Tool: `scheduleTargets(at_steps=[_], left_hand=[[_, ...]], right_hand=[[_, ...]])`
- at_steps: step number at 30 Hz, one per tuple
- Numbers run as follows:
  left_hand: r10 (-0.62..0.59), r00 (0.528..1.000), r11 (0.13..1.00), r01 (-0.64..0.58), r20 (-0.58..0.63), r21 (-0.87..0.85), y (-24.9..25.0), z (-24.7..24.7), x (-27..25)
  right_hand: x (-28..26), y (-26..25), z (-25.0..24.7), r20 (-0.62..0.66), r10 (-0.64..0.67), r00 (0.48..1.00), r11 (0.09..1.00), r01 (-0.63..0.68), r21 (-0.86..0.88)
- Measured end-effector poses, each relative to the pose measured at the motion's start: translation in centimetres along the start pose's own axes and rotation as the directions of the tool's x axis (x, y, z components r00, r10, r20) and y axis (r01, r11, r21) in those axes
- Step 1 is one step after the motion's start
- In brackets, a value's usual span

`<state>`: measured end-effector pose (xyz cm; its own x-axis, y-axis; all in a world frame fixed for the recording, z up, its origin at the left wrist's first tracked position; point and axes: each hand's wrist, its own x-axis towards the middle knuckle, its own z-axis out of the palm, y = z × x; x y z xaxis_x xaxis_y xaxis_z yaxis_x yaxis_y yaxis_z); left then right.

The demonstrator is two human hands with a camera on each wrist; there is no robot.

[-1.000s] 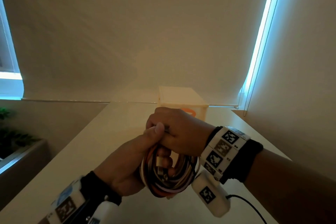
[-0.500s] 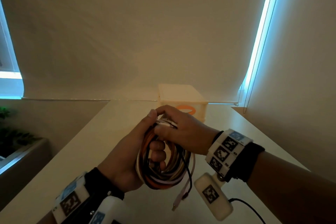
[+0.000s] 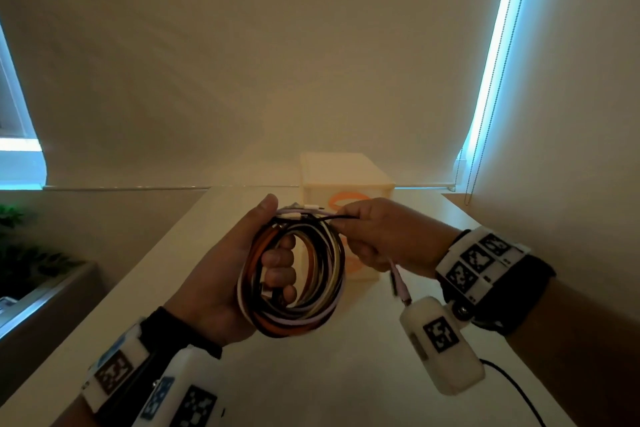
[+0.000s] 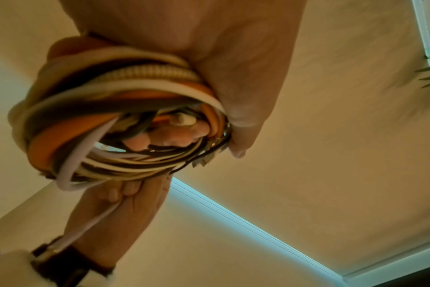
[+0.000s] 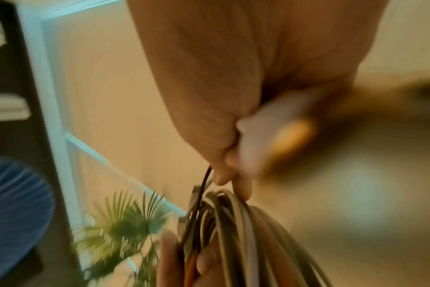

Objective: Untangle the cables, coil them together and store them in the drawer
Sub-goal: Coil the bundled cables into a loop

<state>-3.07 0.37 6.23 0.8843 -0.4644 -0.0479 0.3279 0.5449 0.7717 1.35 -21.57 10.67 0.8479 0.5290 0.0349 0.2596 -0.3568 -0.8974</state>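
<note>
A coil of orange, white, black and lilac cables (image 3: pixel 294 274) (image 4: pixel 115 124) (image 5: pixel 246 242) hangs upright above the table. My left hand (image 3: pixel 239 274) grips its left side, fingers curled through the loop and thumb on top. My right hand (image 3: pixel 377 239) pinches loose black and lilac cable ends (image 3: pixel 343 216) at the coil's top right. A lilac plug end (image 3: pixel 400 288) dangles below that hand. The small cream drawer box (image 3: pixel 346 180) with an orange handle stands just behind the hands; its drawer front looks closed.
The pale table (image 3: pixel 346 374) runs forward to a drawn blind (image 3: pixel 277 62). A wall (image 3: pixel 571 114) borders it on the right. Beyond the table's left edge sits a planter with green leaves (image 3: pixel 20 246). A thin black lead (image 3: pixel 516 392) lies at the lower right.
My right hand has come off the top of the coil and drawn to the right, pulling out loose cable ends. The coil has turned more face-on and a plug end has swung out below.
</note>
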Motion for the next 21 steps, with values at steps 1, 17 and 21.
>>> scheduleTargets(at_steps=[1,17,21], left_hand=[[-0.002,1.0,1.0,0.002,0.014,-0.014,0.0,0.0,0.0],[0.279,0.949,0.941,-0.3,-0.146,-0.156,-0.9,0.1,0.9],[0.302,0.944,0.937,-0.32,-0.134,-0.139,-1.7,0.1,1.3]], right_hand=[[0.2,0.5,0.1,-0.003,0.015,1.0,0.993,-0.015,0.119],[0.9,2.2,8.1,0.036,0.104,0.994,0.552,-0.088,0.829],[1.5,2.1,8.7,-0.009,0.246,0.969,0.62,-0.15,0.77]])
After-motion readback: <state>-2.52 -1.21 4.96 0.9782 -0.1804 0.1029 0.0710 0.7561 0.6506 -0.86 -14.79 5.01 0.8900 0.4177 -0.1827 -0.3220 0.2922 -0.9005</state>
